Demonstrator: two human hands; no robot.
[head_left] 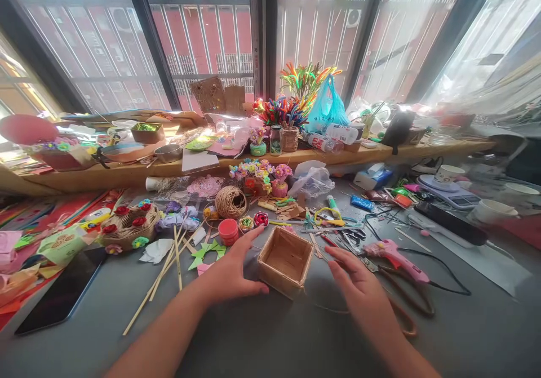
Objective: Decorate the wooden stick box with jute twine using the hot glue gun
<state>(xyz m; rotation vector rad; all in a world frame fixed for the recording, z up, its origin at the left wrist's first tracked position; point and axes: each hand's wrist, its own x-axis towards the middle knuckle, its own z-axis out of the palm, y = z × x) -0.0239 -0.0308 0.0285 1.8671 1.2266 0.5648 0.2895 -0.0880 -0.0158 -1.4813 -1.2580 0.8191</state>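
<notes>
A small square box (pixel 285 259), brown inside and with twine around its rim, stands upright with its open top facing me. At its left side is my left hand (pixel 228 268), thumb and fingers spread, close to the box's wall; I cannot tell if it touches. My right hand (pixel 361 288) hovers to the right of the box, apart from it, fingers stretched out and nothing visible in them. A thin strand of twine (pixel 325 307) trails from the box's near corner toward my right hand.
Right of my hand lie a pink glue gun (pixel 397 259) and brown-handled scissors (pixel 412 290). Beyond the box sit a twine ball (pixel 230 200) and a red jar (pixel 228 231). Wooden sticks (pixel 169 265), a phone (pixel 63 290) and a flower-trimmed basket (pixel 131 226) occupy the left.
</notes>
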